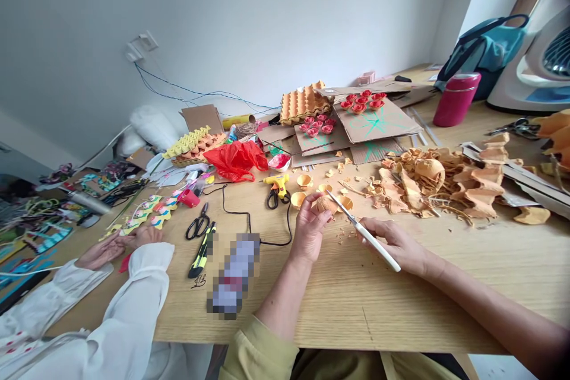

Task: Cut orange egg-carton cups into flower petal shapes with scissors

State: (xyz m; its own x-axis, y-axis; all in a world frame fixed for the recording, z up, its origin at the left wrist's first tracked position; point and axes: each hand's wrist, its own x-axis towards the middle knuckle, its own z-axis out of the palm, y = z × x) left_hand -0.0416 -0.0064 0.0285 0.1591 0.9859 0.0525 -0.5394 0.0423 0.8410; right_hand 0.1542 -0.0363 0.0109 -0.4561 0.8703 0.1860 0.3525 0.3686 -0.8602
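My left hand (310, 231) holds a small orange egg-carton cup (327, 204) in its fingertips, partly hidden by the fingers. In my right hand (396, 243) is a pair of white-handled scissors (376, 244), seen nearly edge-on. Their metal blades point up and left, right at the held cup; whether they touch it I cannot tell. More cut cups (304, 181) sit on the table just behind my hands. Small orange scraps lie around them. A yellow glue gun (276, 185) rests to the left of the cups, its black cord trailing toward a blurred-out object.
A pile of torn egg carton (409, 184) lies at the right. Behind are cardboard sheets (378, 122) bearing red paper roses, and a red plastic bag (236, 159). Black scissors (198, 222) and a utility knife (202, 252) lie left, beside a co-worker's hands (145, 237). A pink bottle (456, 100) stands back right.
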